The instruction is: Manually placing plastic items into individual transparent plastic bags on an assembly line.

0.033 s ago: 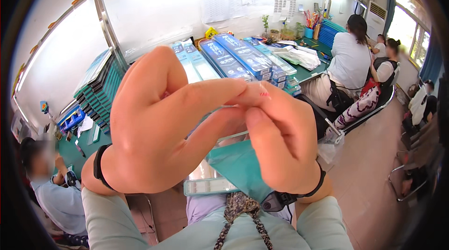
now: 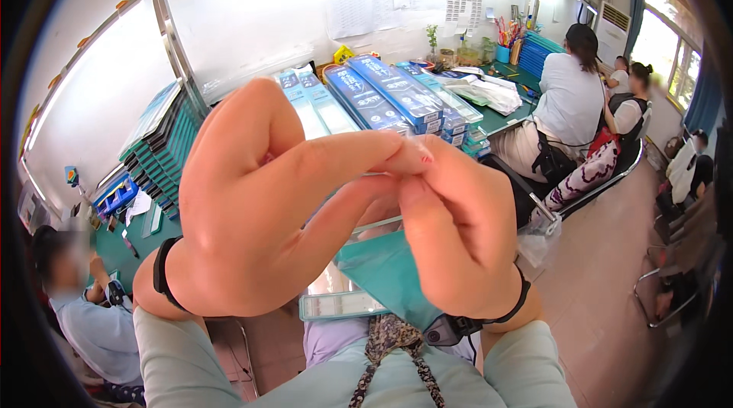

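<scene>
Close before me, my left hand and my right hand meet at the fingertips, both pinched. Between them is a small piece of clear film with a red mark, mostly covered by the fingers. Behind and below my right hand hangs a teal sheet, partly hidden by that hand. A long clear plastic case with pale contents lies low, near my lap. Black bands circle both wrists.
Blue boxes are piled on the bench ahead, beside pale blue packs. Teal and black trays stand stacked at left. One person sits at left; another sits at right. A chair stands near my right.
The film's red mark has shifted slightly left and down, and less of it shows against my right finger. My hands stay almost in place, still pinched together.
</scene>
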The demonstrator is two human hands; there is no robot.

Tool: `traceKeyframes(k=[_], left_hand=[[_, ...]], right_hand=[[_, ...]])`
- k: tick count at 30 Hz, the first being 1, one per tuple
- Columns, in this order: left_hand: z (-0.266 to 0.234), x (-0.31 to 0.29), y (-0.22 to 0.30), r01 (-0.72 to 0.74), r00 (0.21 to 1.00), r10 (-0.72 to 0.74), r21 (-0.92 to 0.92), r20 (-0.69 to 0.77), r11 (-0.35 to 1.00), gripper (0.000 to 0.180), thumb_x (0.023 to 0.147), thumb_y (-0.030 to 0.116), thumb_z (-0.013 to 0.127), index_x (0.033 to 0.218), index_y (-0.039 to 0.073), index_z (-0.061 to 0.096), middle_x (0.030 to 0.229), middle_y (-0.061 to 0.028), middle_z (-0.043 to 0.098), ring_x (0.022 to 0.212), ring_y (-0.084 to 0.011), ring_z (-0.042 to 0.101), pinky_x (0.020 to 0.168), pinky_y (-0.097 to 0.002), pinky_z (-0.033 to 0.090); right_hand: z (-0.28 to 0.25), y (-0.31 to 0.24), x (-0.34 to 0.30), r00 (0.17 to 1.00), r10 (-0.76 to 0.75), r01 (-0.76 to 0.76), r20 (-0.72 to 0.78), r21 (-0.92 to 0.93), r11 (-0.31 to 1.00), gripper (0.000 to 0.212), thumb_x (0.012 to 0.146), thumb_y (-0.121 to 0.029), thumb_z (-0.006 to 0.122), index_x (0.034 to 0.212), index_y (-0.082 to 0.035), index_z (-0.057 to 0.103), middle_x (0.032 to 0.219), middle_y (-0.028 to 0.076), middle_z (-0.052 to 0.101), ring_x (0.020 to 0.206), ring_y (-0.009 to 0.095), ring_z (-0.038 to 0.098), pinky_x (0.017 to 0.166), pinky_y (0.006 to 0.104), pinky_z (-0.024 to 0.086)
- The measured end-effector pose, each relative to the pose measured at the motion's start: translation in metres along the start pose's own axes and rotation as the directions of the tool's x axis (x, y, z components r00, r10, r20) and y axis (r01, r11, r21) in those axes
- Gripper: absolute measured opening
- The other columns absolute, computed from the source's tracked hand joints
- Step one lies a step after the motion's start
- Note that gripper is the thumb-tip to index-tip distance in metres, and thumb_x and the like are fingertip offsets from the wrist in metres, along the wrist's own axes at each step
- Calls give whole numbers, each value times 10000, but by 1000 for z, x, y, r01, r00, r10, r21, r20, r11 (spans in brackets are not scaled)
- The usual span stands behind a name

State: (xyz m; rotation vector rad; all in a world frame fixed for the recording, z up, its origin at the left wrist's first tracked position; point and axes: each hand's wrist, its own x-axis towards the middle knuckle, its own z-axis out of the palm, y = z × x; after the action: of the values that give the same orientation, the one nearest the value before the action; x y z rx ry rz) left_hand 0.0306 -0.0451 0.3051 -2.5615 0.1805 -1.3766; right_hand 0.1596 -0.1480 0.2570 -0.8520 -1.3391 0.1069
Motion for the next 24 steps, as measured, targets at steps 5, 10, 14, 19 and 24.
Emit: traceKeyframes(k=[5,10,14,19,24], left_hand=[[3,0,4,-20,995,20,5,-93,1000,356,595,36,774,933,90,677,647,14,360,599,-145,318,524,-269,240],[7,-3,3,-57,991,57,6,-122,998,345,602,8,761,925,92,677,654,12,347,600,-147,319,524,-272,236],[8,-2,3,-54,987,48,-34,-154,998,326,617,-27,730,914,94,671,663,5,345,599,-149,325,524,-271,240],[9,1,1,-56,986,43,-80,-161,995,273,636,-62,686,864,78,632,682,-8,364,596,-153,329,525,-271,254],[10,-6,-17,-22,960,-11,-112,-281,994,48,813,8,577,856,25,564,698,-16,395,631,-128,369,547,-264,288]], right_hand=[[1,-5,-2,996,-89,86,1,-267,960,189,814,4,522,1002,12,541,550,101,470,451,220,490,428,309,362],[2,-7,-1,987,-161,146,-9,-379,914,187,828,-17,536,1015,-6,541,535,84,453,447,225,489,418,312,365],[2,-9,-3,986,-166,154,6,-405,901,175,842,-41,539,1014,-7,541,539,83,455,448,236,492,418,328,368],[6,-9,-3,984,-177,157,-17,-382,911,113,844,-54,554,947,-13,534,550,90,463,449,244,499,415,338,360],[5,-9,-4,984,-174,168,42,-554,815,96,842,-58,564,825,-20,477,533,95,464,437,258,498,399,343,350]])
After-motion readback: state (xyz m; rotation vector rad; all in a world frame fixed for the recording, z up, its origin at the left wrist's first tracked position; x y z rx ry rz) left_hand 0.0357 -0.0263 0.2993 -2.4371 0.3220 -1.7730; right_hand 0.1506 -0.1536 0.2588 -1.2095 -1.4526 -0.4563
